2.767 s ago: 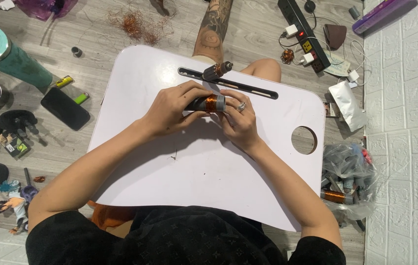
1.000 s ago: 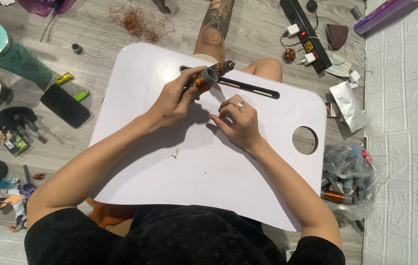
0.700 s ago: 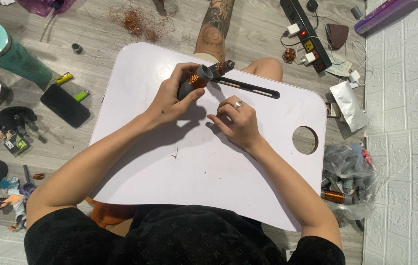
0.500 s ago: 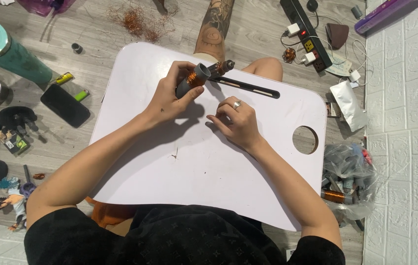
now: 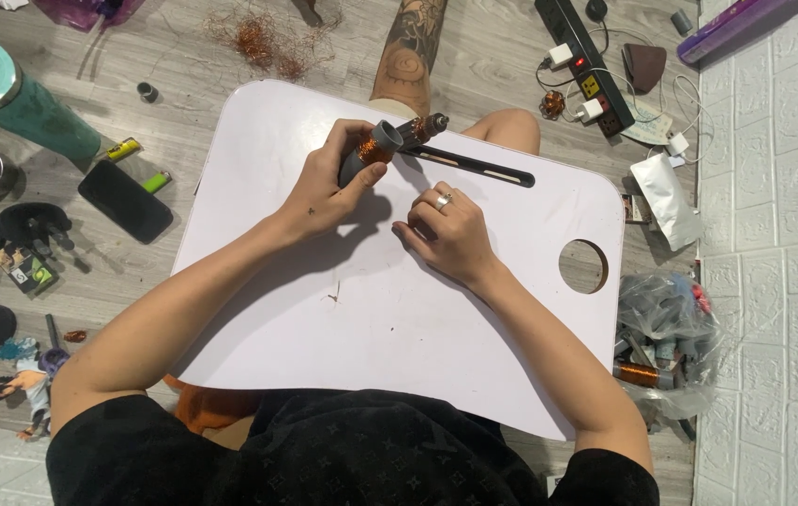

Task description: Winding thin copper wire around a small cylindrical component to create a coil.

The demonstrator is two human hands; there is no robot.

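Note:
My left hand [image 5: 331,187] grips a small grey motor part wound with copper wire [image 5: 371,150], tilted up above the far side of a white lap tray [image 5: 361,309]. Beside it on the tray lies a second dark part with copper winding [image 5: 423,126]. My right hand [image 5: 446,234], with a ring on one finger, rests on the tray with its fingers curled and nothing visible in them. A long black slot [image 5: 478,165] runs along the tray's far edge.
A round hole [image 5: 583,266] is cut in the tray's right side. On the wood floor lie a black phone [image 5: 125,200], a green tumbler [image 5: 14,98], a power strip [image 5: 581,56], a copper wire tangle [image 5: 263,42] and a bag of parts [image 5: 661,337]. A white brick wall [image 5: 783,234] is at right.
Both hands held the copper-wound part together at first. The left hand then carried it up toward the tray's far edge, and the right hand let go and settled on the tray.

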